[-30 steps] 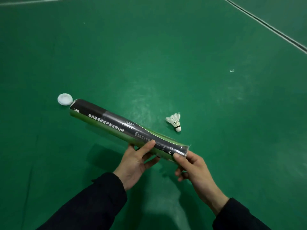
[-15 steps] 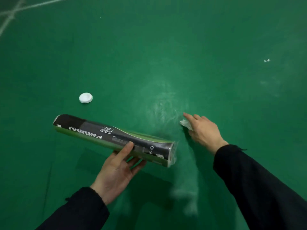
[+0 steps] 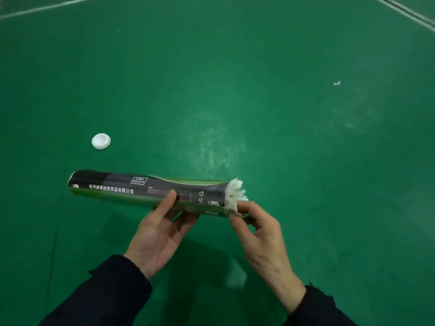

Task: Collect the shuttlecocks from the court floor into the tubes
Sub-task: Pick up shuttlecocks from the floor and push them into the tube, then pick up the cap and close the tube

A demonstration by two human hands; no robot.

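Observation:
A black and green shuttlecock tube (image 3: 122, 188) lies nearly level above the green court floor, gripped around its middle by my left hand (image 3: 160, 229). A white feather shuttlecock (image 3: 235, 192) sticks out of the tube's right open end, feathers outward, its cork hidden inside. My right hand (image 3: 256, 234) is at that end, fingertips pinched on the lower feathers and touching the tube's rim.
A white round tube cap (image 3: 101, 141) lies on the floor beyond the tube's left end. A small white scrap (image 3: 337, 83) lies far right. White court lines cross the top left (image 3: 47, 7) and top right corners (image 3: 404, 11).
My right hand picked the shuttlecock off the floor and brought it to the tube's right end, where it now sits partly inside. The tube has levelled out in my left hand.

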